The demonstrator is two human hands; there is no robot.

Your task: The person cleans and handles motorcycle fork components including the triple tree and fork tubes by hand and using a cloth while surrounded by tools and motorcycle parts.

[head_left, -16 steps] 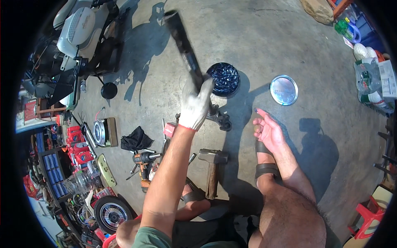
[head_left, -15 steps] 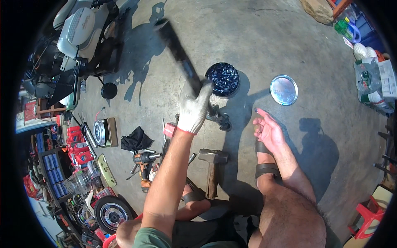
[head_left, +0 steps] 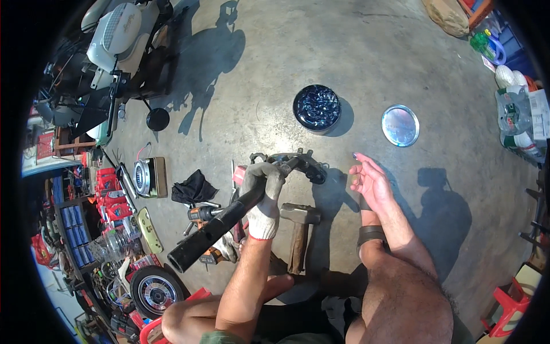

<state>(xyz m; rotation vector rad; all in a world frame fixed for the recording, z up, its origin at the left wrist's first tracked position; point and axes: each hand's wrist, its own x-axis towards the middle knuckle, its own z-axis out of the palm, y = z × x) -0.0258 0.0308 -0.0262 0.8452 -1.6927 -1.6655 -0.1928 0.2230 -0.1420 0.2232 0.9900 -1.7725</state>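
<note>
My left hand (head_left: 263, 198), in a white knit glove, is wrapped round a black metal tube (head_left: 220, 226). The tube's hollow end points down and left. At its other end is a black bracket with lugs (head_left: 303, 164), just beyond my fingers. My bare right hand (head_left: 371, 184) hangs over my right leg, palm partly turned up. Its forefinger is stretched out with a dark smear on the tip, and the other fingers are loosely curled with nothing in them. Ahead stands a round tin (head_left: 317, 109) of glossy dark blue grease. A round silvery lid (head_left: 400, 125) lies right of it.
A sledgehammer (head_left: 299, 235) lies between my feet. To the left are a cordless impact wrench (head_left: 201, 215), a black cloth (head_left: 195, 187), a headlamp (head_left: 143, 178) and a wheel (head_left: 156, 291). A motorcycle (head_left: 117, 43) stands far left; a red stool (head_left: 511, 301) is lower right.
My left hand has swung the tube round, so its hollow end moved from far ahead to near left. The hand has come nearer to me. My right hand has hardly moved.
</note>
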